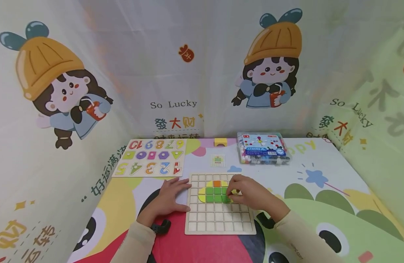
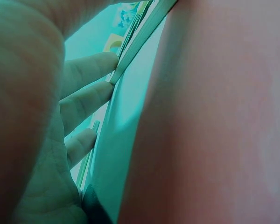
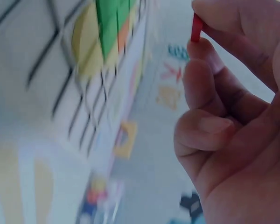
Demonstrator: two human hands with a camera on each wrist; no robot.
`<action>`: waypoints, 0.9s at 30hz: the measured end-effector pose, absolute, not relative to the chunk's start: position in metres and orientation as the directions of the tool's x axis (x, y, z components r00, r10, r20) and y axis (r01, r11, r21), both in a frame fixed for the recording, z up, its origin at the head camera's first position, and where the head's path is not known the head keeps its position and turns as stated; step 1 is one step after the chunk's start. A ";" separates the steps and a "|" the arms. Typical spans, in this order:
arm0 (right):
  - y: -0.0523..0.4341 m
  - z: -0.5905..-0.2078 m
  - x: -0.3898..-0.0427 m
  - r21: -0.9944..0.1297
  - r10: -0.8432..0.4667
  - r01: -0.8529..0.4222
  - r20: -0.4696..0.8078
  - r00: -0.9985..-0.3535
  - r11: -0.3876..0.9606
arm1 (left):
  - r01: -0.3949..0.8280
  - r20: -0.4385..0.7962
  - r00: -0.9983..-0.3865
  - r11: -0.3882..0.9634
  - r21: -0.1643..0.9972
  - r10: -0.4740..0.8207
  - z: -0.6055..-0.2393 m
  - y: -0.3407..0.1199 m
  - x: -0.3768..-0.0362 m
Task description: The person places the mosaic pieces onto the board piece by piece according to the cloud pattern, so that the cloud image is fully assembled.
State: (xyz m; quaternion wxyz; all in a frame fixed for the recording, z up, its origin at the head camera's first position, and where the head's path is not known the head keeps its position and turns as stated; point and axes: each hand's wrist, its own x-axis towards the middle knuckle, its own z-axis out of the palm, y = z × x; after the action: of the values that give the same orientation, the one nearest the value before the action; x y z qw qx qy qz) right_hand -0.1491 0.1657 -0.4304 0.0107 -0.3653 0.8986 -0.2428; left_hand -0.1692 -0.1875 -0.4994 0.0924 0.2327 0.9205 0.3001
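A wooden grid board [image 1: 205, 217] lies on the table in front of me. On its upper middle cells sit several green square tiles [image 1: 214, 194], an orange tile [image 1: 216, 183] and yellow rounded tiles [image 1: 202, 197] along the edges. My left hand [image 1: 169, 197] rests at the board's left edge, fingers spread and fingertips touching the side. Over the right part of the pattern is my right hand [image 1: 249, 191]. In the right wrist view, its thumb and finger pinch a small red tile [image 3: 196, 28], which stands apart from the board there; the head view hides it.
Behind the board lies a small pattern card [image 1: 218, 160]. A wooden number-and-shape puzzle [image 1: 151, 155] is at the back left. At the back stand a yellow arch block [image 1: 220, 142] and a clear plastic box [image 1: 263, 148] with a printed label. A printed curtain [image 1: 218, 73] surrounds the table.
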 end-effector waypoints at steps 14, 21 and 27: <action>0.099 -0.455 -0.148 -0.347 -0.719 -0.696 0.080 -0.690 0.629 | 0.367 -0.034 -0.878 0.717 0.592 0.477 -0.499 -0.186 -0.170; 0.096 -0.464 -0.147 -0.334 -0.727 -0.700 0.060 -0.684 0.631 | 0.370 -0.031 -0.880 0.725 0.581 0.474 -0.501 -0.186 -0.171; 0.095 -0.464 -0.146 -0.333 -0.731 -0.706 0.069 -0.679 0.625 | 0.371 -0.037 -0.877 0.725 0.580 0.478 -0.498 -0.187 -0.170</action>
State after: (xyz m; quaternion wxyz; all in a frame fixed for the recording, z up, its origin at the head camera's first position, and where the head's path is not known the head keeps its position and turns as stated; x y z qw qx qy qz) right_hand -0.1455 0.0950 -0.4645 0.0364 -0.3987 0.9006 -0.1690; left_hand -0.1696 -0.1869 -0.4977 0.0923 0.2298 0.9241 0.2910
